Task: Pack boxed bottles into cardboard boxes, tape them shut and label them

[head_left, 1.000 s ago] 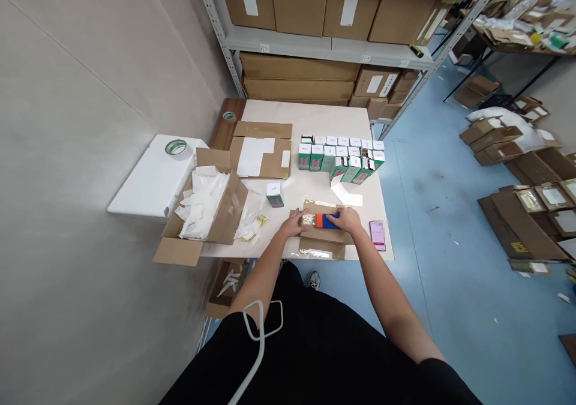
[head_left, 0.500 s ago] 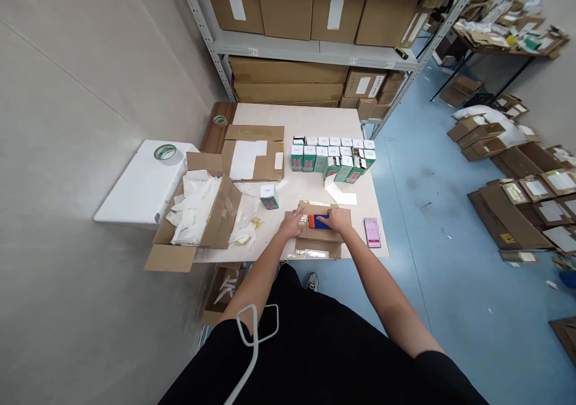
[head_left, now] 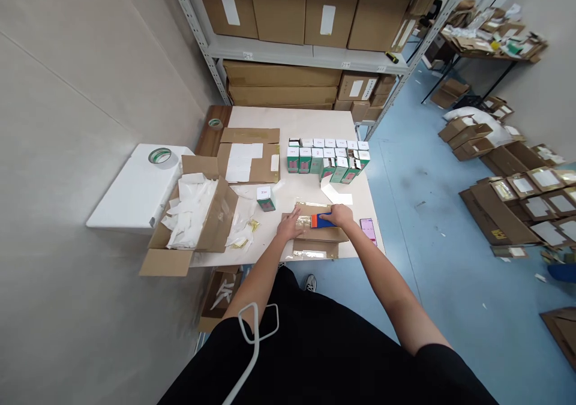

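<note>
A flattened-looking cardboard box (head_left: 319,233) lies at the front of the white table, with shiny clear tape across its top. My right hand (head_left: 341,215) is closed round a blue and orange tape dispenser (head_left: 322,220), which rests on the box top. Between the dispenser and the box's left end runs a strip of tape (head_left: 303,220). My left hand (head_left: 288,225) presses on that left end, fingers stretched out and holding nothing. A small green and white carton (head_left: 266,199) stands beyond my left hand, apart from it.
Several green and white cartons (head_left: 328,156) stand at the back right of the table (head_left: 292,117). An open cardboard box (head_left: 213,222) of white packets is at left. A phone (head_left: 368,230) lies near the right edge. Shelving (head_left: 279,53) rises behind.
My right hand has drawn the tape dispenser a little to the right across the box, and more tape shows behind it. My left hand stays on the left end. The view has shifted slightly.
</note>
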`<move>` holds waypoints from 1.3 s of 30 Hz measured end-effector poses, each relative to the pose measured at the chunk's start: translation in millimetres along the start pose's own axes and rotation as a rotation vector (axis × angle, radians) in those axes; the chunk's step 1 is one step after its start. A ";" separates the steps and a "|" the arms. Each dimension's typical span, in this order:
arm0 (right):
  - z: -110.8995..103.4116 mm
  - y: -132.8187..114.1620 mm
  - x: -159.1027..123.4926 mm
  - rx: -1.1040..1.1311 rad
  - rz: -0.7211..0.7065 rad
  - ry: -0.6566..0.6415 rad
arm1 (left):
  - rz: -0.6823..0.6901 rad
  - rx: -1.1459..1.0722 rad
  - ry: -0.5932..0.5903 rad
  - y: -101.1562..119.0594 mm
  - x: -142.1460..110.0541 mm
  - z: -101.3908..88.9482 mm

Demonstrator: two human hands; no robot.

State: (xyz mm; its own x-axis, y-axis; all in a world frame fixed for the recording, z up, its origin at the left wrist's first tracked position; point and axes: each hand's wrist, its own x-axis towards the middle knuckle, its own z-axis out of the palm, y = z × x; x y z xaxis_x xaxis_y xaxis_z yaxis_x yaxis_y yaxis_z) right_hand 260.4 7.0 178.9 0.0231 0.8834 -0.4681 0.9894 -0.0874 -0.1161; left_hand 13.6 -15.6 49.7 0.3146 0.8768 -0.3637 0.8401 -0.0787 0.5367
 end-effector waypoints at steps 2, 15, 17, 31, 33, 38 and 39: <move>2.6 15.6 -3.1 0.022 0.034 0.008 | -0.005 0.000 -0.008 1.3 -0.7 -1.3; 13.1 73.1 -9.1 0.063 0.072 0.082 | -0.017 0.039 -0.053 8.5 -4.9 -9.1; 10.7 90.0 -11.7 0.055 0.106 0.088 | 0.000 0.032 -0.043 7.7 -5.0 -8.5; -1.3 177.1 -35.6 0.054 0.218 0.112 | 0.012 -0.040 -0.005 -0.3 -0.1 -2.2; -1.2 180.2 -34.4 0.057 0.218 0.112 | 0.007 -0.034 -0.013 0.8 -0.9 -3.7; -1.0 195.5 -33.7 0.069 0.256 0.091 | 0.001 -0.034 -0.020 2.8 -2.0 -6.0; -0.3 197.7 -33.8 0.068 0.263 0.093 | 0.005 -0.037 -0.017 2.3 -1.8 -5.7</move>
State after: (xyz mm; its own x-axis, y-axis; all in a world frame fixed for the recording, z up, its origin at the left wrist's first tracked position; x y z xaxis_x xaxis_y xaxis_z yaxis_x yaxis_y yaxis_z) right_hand 455.3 -40.0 172.1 0.2940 0.8645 -0.4077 0.9358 -0.3472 -0.0615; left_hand 12.5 -14.6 56.0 0.3265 0.8682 -0.3737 0.8215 -0.0651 0.5665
